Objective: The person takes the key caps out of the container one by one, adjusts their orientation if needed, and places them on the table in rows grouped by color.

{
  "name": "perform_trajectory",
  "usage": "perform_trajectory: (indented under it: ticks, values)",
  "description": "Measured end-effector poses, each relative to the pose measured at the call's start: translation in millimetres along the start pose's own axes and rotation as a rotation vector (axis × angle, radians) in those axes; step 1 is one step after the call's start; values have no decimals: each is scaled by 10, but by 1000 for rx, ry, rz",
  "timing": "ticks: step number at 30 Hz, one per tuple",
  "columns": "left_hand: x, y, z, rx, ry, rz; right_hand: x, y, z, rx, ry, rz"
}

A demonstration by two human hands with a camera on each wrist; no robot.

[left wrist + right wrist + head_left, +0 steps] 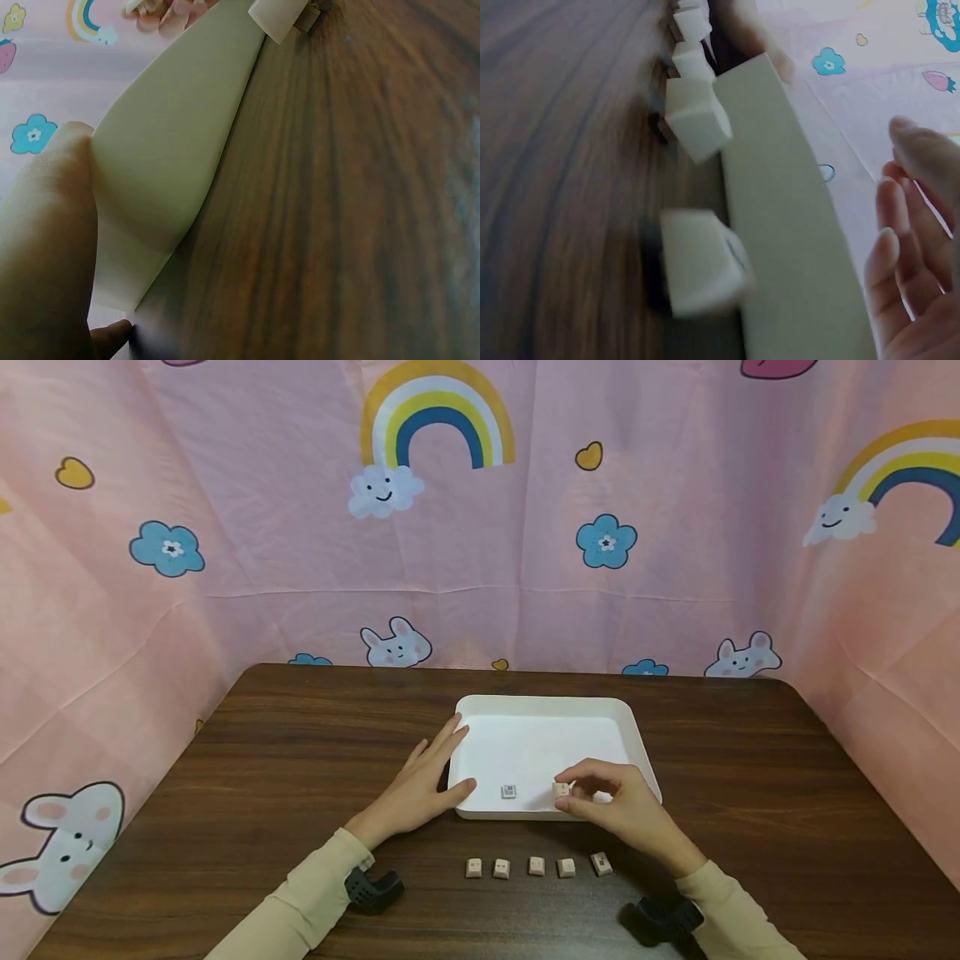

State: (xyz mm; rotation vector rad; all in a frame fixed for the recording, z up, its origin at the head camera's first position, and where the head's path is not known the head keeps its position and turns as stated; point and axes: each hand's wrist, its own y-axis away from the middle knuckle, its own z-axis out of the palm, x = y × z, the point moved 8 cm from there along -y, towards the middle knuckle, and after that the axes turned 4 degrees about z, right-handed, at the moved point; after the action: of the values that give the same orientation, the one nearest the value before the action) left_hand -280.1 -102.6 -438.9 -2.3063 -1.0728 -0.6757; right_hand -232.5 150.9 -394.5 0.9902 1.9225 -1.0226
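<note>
My right hand (618, 802) pinches a pale keycap (561, 789) between thumb and forefinger, low over the near part of a white tray (645, 752). Whether that keycap touches the tray floor I cannot tell. To its left in the tray lies another keycap (508, 792) with a greyish face. My left hand (416, 789) rests with straight, spread fingers on the tray's left rim, the thumb at its near left corner. In the left wrist view, the thumb (49, 247) touches the tray's outer wall (172, 127).
Several pale keycaps stand in a loose row in front of the tray, from the left one (473, 867) to a tilted one (601, 863) at the right. Beneath everything is a dark wooden table (300, 760). A patterned pink curtain (465, 543) hangs behind it and at both sides.
</note>
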Motion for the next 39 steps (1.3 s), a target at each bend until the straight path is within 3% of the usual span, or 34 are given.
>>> perform_trajectory:
  ticks: [5,13,17,21,26,32,39]
  values:
    - [9,2,-1,0,3,-3,-56,210,-181,56,2,-82]
    - [8,-12,-16,8,6,5,-29,543,-351,71,-23,-103]
    - [-6,-6,-6,6,0,5,21,692,-417,56,38,-122]
    - [-9,-3,6,2,1,6,117,814,-445,18,181,-98]
    - [-4,-15,-3,5,2,9,207,859,-461,-23,305,-90]
    - [-2,-20,-13,9,-9,11,262,845,-445,-49,317,-91]
    - [-7,-9,-1,7,-9,12,269,864,-425,-43,315,-151]
